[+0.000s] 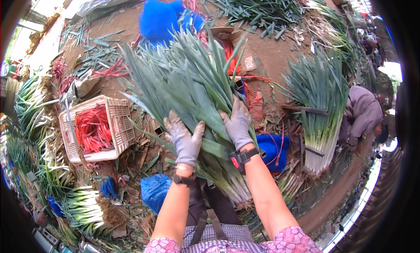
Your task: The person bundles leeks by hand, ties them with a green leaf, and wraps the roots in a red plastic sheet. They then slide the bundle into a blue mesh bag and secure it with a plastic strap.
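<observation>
In front of me lies a big bundle of long green onions (175, 73), its leafy tops spread away from me and its white root ends (236, 189) near my legs. My left hand (184, 141), in a grey-white glove, rests on the left side of the leaves with its fingers stretched and thumb apart. On the bundle's right side, my right hand (238, 124), gloved likewise, lies against the leaves with fingers extended. Neither hand is wrapped round the stalks. Leaves partly hide the metal frame pieces (158, 131) underneath.
To the left stands a cream plastic crate (124, 128) of red strips (92, 129). Another onion bundle (321, 108) sits in a rack at right, beside a bending person (363, 108). Blue bags (156, 191), cut leaves (258, 8) and more onions (83, 207) lie around.
</observation>
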A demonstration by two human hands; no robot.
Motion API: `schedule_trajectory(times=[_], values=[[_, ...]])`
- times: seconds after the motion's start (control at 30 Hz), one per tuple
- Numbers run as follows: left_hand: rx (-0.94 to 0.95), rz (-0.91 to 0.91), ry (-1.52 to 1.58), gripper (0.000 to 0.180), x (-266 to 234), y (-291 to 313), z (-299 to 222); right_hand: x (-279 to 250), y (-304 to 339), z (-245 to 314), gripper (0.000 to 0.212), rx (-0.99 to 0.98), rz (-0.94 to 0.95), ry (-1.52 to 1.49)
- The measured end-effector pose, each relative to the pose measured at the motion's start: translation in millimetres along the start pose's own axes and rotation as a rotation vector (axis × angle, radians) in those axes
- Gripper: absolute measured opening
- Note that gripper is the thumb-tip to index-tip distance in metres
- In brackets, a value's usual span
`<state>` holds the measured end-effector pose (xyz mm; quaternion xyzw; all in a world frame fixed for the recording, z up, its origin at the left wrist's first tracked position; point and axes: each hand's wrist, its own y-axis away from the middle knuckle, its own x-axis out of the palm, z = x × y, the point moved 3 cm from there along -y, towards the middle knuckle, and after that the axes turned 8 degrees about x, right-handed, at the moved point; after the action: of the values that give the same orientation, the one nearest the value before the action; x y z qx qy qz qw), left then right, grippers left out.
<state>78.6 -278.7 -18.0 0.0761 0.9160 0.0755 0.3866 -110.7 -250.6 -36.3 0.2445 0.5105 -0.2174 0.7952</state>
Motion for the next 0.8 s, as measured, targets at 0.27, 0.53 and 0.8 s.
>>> schedule_trajectory(times=[0.27,0.53,0.8], values=[[-0.022,0.172,-0.241,0.091,38,-21,0,12,-26,-33,0.061,0.055,0.078,-0.291],[0.188,-0.306,0.007,0.084,-35,-8,-36,-18,-25,-64,0.052,0.388,0.186,-1.060],[1.005,0.103,0.028,0.024,9,-36,-133,-41,-6,-29,0.067,0.330,-0.025,-1.091]])
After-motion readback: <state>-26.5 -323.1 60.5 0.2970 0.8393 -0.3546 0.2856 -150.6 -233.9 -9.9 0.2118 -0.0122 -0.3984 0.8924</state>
